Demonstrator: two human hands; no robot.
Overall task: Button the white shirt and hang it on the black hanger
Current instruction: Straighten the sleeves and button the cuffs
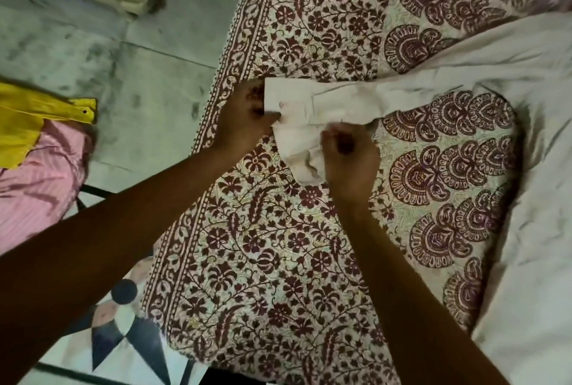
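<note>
Head view, near to far.

Nearest: two bare forearms reach out over the maroon-and-cream floral printed bedspread, close to its bordered left edge.

Right hand: fingers curled in, pinching a bunched fold of the white cotton long-sleeved shirt at the cuff end of a sleeve.

Left hand: at the left edge of the bedspread, thumb and fingers pinching the end of the stiff white sleeve cuff. A small pale button shows on the cuff, just beside the left fingertips.

Judgement: step in hand is buttoning the cuff; task early. No black hanger in view.

To do it well: keep the cuff flat and taut between both hands, line the buttonhole over the button, push the button through edge-first with the thumb, and check it sits flat before letting go.

Shirt: creased, off-white in this dim light. The sleeve runs rightward from the cuff; the body lies spread toward the right edge of the bedspread. Whether the front placket is buttoned cannot be told.

Far left, off the bed: a pink striped cloth with a yellow cloth on it, over grey floor tiles.
</note>
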